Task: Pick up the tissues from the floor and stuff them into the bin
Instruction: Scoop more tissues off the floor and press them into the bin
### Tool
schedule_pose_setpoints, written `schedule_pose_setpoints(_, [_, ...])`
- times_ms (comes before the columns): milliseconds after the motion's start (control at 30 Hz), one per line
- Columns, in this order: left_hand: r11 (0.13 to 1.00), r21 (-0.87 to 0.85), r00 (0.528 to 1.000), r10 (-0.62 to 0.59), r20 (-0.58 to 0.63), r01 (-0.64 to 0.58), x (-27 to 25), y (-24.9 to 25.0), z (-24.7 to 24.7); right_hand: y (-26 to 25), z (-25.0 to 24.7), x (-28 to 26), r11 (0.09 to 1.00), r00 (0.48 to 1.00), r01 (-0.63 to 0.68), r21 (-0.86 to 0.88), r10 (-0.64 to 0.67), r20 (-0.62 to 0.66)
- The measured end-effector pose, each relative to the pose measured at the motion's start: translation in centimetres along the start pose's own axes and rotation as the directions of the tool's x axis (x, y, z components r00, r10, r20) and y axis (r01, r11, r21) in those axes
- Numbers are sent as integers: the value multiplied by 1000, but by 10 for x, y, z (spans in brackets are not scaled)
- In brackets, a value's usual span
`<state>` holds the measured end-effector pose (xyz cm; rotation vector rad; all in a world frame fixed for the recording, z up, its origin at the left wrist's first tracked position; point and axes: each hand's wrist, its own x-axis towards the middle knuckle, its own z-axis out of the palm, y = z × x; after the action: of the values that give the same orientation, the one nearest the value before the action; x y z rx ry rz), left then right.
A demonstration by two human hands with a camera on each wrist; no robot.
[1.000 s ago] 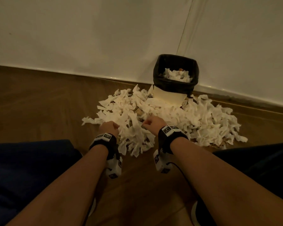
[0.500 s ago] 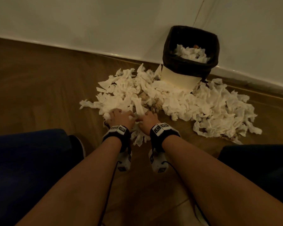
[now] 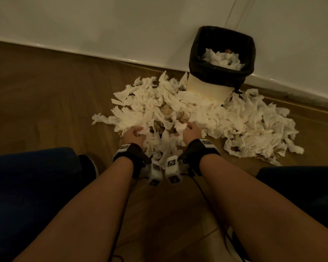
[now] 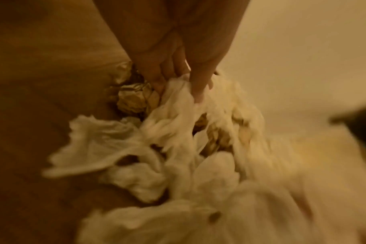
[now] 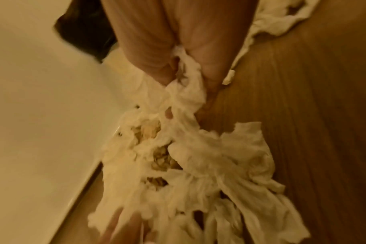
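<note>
On the wooden floor (image 3: 45,95), at the near edge of the heap, both hands are dug into the tissues (image 3: 244,127), which spread in a wide pile from the person's knees back to the foot of the bin (image 3: 206,87). The left hand (image 3: 133,134) has its fingers curled into a white clump, and the left wrist view shows fingers (image 4: 198,89) pinching crumpled paper with some brownish wads beneath. The right hand (image 3: 190,130) likewise grips a bunch; in the right wrist view a ragged mass of tissue hangs from its closed fingers (image 5: 211,79). The bin, lined with a black bag, stands against the white wall (image 3: 102,25) at the far side of the pile and already holds some tissues, though it looks only partly filled. The step in hand appears to be the gathering of a two-handed load. Next, the hands would need to press together to keep loose pieces from dropping, lift the bundle over the heap, bring it above the bin's rim and push it down inside. Most of the pile remains on the floor.
</note>
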<state>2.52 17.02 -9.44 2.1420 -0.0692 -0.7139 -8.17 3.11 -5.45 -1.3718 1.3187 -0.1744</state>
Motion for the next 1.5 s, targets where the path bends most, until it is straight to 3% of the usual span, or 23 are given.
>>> schedule_pose_setpoints(67, [958,-260,992,-113,54,123,-2,5,-1,1,-13,-1,968,984,-164,189,174,-39])
schedule_pose_setpoints(133, [836,-475,961,-231,151,275,-4,13,-4,6,-19,0,888,946,-321,329,320,58])
schedule_pose_setpoints(167, [742,-572,936,-287,202,351,-6,17,-6,7,-22,-5,800,930,-364,478,337,143])
schedule_pose_setpoints(233, [538,-720,894,-341,289,438,-9,20,-7,14,-27,-3,805,943,-334,490,282,179])
schedule_pose_setpoints(300, [492,-761,902,-305,304,423,-12,21,-7,18,-30,-1,855,945,-326,404,281,169])
schedule_pose_setpoints(400, [514,-754,907,-323,272,409,-10,20,-6,16,-36,-4,936,945,-286,205,240,223])
schedule_pose_setpoints(433, [677,-643,932,-300,203,358,-8,20,-8,14,-38,-7,954,944,-262,145,222,245])
schedule_pose_setpoints(467, [869,-406,958,-243,151,284,-3,19,-9,12,-39,-7,963,944,-245,112,210,254])
schedule_pose_setpoints(533, [960,-132,964,-232,131,249,4,20,-3,7,-41,-10,960,941,-260,99,229,249])
schedule_pose_setpoints(567, [970,-96,973,-216,80,223,4,17,-2,5,-41,-10,962,936,-260,86,229,268])
schedule_pose_setpoints(600, [947,-185,964,-249,98,263,4,16,-1,3,-41,-11,968,934,-241,74,211,288])
schedule_pose_setpoints(667, [711,-601,930,-247,271,365,2,19,-5,6,-43,-14,970,938,-226,91,192,288])
schedule_pose_setpoints(700, [571,-711,912,-225,344,410,1,21,-2,11,-43,-13,956,935,-260,133,215,280])
schedule_pose_setpoints(767, [377,-799,882,-240,405,469,2,23,0,18,-42,-12,859,898,-368,356,229,376])
schedule_pose_setpoints(833, [375,-754,842,-240,483,539,-3,26,-1,21,-39,-6,691,862,-457,560,189,470])
schedule_pose_setpoints(900, [349,-739,817,-244,522,576,-4,27,2,24,-35,-4,638,868,-454,622,158,471])
schedule_pose_setpoints(967, [303,-736,795,-288,534,605,-4,28,3,26,-33,-5,690,903,-387,612,150,402])
schedule_pose_setpoints(1067, [390,-733,830,-261,492,557,-4,28,7,24,-32,0,713,929,-332,618,135,344])
schedule_pose_setpoints(1167, [487,-731,877,-238,416,479,-7,28,6,12,-32,-1,706,894,-394,589,145,424])
schedule_pose_setpoints(1267, [607,-661,895,-248,370,441,-7,30,6,5,-31,-3,830,867,-389,400,182,464])
schedule_pose_setpoints(1333, [588,-690,905,-225,362,422,-6,29,6,-1,-29,-5,845,866,-393,362,209,454])
schedule_pose_setpoints(1433, [372,-799,882,-181,436,472,-9,28,7,0,-30,-3,726,900,-419,546,249,359])
schedule_pose_setpoints(1500, [425,-789,896,-191,402,444,-9,31,9,-1,-36,-7,709,887,-451,542,285,364])
